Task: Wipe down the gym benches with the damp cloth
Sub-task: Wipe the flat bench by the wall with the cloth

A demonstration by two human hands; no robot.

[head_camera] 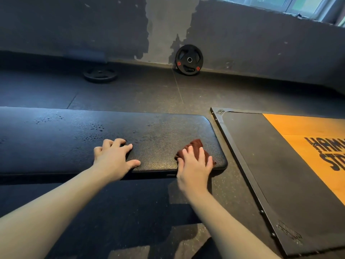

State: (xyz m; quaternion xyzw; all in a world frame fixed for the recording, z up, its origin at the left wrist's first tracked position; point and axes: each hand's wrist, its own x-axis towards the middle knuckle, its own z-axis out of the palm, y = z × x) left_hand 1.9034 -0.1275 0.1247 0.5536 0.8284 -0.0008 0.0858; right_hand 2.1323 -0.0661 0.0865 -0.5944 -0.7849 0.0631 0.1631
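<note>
At the right end of the bench, head view: the cloth, a small dark-red bunch, is lying on the black top near its rounded near corner, under the right hand.
Right hand: it is pressing down on the cloth with fingers spread apart and fairly straight, not clamped round it. The cloth's far part is sticking out beyond the fingertips.
Left hand: it is resting bare on the bench left of the cloth and apart from it, with fingers parted and slightly bent and the thumb lying by the near edge, holding nothing.
Droplets: beads of water are sitting on the left and far part, so that stretch is probably waiting for the wipe.
Cloth handling: it is looking soft, light and limp. A flat palm on its middle is likely serving better than a pinch, since a loose edge may roll under.
Bench surface: it is showing a textured, cushioned skin, probably slick where wet.
Edges: the cloth is sitting close to the end and the near edge, so a stroke rightwards is risking a slide off the corner.
Open room: the long run leftwards is lying free apart from the left hand. The lifting platform is lying on the floor just beside the bench end. The leaning weight plate and the flat weight plate are well apart, by the wall.
</note>
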